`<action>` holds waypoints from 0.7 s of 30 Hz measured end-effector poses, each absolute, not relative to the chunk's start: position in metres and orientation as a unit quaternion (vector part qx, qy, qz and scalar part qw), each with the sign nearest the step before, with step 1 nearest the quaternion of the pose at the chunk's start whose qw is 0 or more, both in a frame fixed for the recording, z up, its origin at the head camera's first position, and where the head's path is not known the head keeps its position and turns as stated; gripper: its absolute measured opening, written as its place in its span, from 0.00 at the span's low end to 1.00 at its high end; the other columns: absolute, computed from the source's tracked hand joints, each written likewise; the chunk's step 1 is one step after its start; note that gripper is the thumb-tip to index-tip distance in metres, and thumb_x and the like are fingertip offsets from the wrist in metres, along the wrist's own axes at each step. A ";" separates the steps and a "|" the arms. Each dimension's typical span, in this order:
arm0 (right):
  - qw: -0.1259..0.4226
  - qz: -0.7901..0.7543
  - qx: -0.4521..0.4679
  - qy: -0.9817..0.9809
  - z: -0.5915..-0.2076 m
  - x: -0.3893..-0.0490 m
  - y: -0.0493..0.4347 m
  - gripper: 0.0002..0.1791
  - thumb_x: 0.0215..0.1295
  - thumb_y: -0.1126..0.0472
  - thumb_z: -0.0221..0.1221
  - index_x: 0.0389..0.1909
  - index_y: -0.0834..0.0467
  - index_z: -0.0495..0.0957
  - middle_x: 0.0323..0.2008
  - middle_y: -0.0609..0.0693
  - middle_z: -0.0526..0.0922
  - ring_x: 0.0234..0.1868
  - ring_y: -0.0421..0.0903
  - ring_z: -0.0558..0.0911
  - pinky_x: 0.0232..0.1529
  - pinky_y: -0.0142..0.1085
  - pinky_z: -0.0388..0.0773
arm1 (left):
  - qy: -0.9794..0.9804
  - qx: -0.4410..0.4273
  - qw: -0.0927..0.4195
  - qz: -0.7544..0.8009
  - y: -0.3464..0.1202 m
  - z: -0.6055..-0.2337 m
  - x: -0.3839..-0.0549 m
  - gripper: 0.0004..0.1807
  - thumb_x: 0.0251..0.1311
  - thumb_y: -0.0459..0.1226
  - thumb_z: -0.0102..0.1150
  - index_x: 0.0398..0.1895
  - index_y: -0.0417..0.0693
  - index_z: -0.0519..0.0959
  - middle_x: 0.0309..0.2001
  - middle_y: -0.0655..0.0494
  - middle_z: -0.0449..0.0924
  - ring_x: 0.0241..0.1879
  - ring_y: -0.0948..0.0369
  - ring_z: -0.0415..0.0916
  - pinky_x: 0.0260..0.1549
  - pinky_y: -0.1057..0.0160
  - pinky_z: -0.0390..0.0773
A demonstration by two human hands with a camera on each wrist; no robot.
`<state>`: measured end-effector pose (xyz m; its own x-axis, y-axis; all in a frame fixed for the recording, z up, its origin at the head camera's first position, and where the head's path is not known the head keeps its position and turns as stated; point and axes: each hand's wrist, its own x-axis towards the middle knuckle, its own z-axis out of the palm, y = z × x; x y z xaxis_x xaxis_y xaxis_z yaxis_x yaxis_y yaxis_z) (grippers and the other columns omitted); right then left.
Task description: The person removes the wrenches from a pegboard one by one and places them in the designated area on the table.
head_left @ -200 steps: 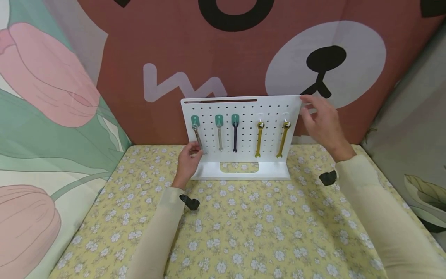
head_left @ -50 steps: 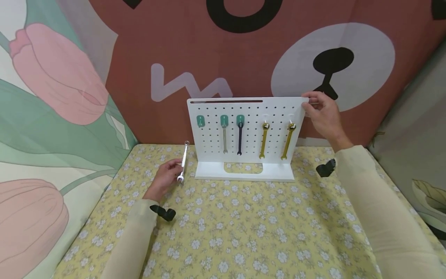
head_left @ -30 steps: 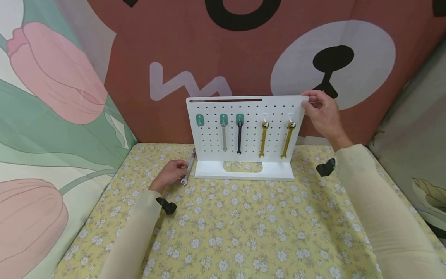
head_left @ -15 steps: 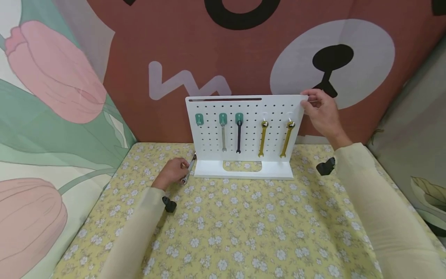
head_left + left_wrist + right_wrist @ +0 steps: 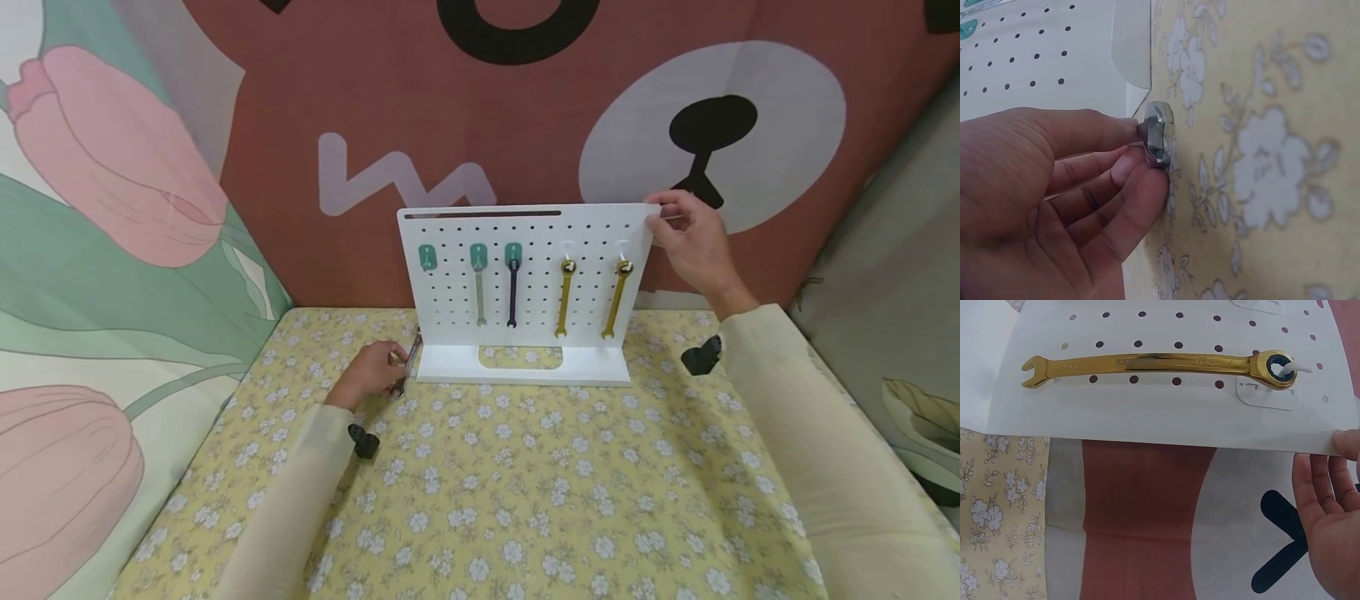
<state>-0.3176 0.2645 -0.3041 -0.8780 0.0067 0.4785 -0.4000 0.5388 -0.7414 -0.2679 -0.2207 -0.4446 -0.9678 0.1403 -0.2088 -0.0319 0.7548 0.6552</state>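
A white pegboard (image 5: 592, 357) stands on a flowered cloth, its top right corner pinched by my right hand (image 5: 697, 246), thumb in front and fingers behind. My left hand (image 5: 369, 373) pinches a silver combination wrench (image 5: 1157, 134) low at the cloth, just left of the board's base. Above it, the leftmost teal hook (image 5: 427, 257) holds nothing. Still hanging are a silver wrench (image 5: 481, 302), a dark purple wrench (image 5: 513, 298) and two gold wrenches, one left (image 5: 564, 304) and one right (image 5: 616, 304). Close up in the right wrist view is a gold ratcheting wrench (image 5: 1160, 364).
Yellow flowered cloth (image 5: 510, 483) covers the table in front of the board. Behind stands a red-brown fabric backdrop (image 5: 360, 250) with a bear face. Printed fabric walls (image 5: 112, 317) close in the sides. A small black camera sits on each wrist.
My left hand has taken the silver wrench off the leftmost hook, carried it left and lowered it beside the base. My right hand has closed on the board's corner and stays there.
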 end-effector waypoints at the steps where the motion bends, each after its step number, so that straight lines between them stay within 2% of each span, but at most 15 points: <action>1: 0.219 0.465 0.116 -0.850 -0.304 -0.317 0.264 0.18 0.79 0.57 0.57 0.64 0.57 0.77 0.50 0.55 0.76 0.46 0.48 0.77 0.48 0.29 0.81 | 0.929 0.028 0.124 0.349 -0.220 -0.444 -0.268 0.12 0.72 0.35 0.60 0.54 0.38 0.79 0.33 0.47 0.77 0.21 0.57 0.74 0.25 0.58 0.82; 7: 0.220 0.459 0.117 -0.853 -0.303 -0.318 0.265 0.18 0.79 0.57 0.56 0.64 0.57 0.77 0.49 0.55 0.77 0.46 0.52 0.78 0.49 0.30 0.82 | 0.943 0.052 0.104 0.313 -0.218 -0.440 -0.266 0.10 0.74 0.36 0.59 0.53 0.41 0.80 0.31 0.50 0.79 0.21 0.56 0.73 0.22 0.57 0.75; 11: 0.220 0.453 0.116 -0.856 -0.304 -0.318 0.265 0.17 0.79 0.57 0.56 0.63 0.57 0.76 0.49 0.55 0.77 0.46 0.50 0.78 0.49 0.30 0.81 | 0.944 0.081 0.063 0.314 -0.210 -0.436 -0.263 0.13 0.75 0.37 0.57 0.57 0.42 0.79 0.29 0.51 0.79 0.18 0.56 0.70 0.21 0.57 0.72; 13: 0.222 0.451 0.118 -0.856 -0.305 -0.317 0.265 0.17 0.79 0.58 0.56 0.63 0.58 0.76 0.48 0.55 0.77 0.45 0.48 0.78 0.49 0.29 0.81 | 0.940 0.099 0.034 0.326 -0.203 -0.433 -0.263 0.15 0.75 0.38 0.58 0.59 0.41 0.79 0.30 0.51 0.79 0.21 0.56 0.72 0.22 0.56 0.73; 18: 0.225 0.448 0.122 -0.857 -0.305 -0.317 0.266 0.17 0.79 0.58 0.55 0.64 0.58 0.76 0.49 0.55 0.77 0.45 0.48 0.78 0.49 0.30 0.82 | 0.916 0.144 -0.038 0.373 -0.183 -0.423 -0.265 0.13 0.73 0.36 0.62 0.54 0.38 0.82 0.37 0.51 0.80 0.35 0.55 0.77 0.36 0.53 0.79; 21: 0.226 0.447 0.124 -0.856 -0.305 -0.318 0.266 0.17 0.79 0.58 0.56 0.64 0.58 0.76 0.49 0.55 0.77 0.45 0.48 0.78 0.49 0.30 0.82 | 0.899 0.161 -0.068 0.402 -0.172 -0.422 -0.268 0.11 0.73 0.35 0.62 0.52 0.38 0.83 0.40 0.50 0.81 0.40 0.53 0.78 0.44 0.51 0.79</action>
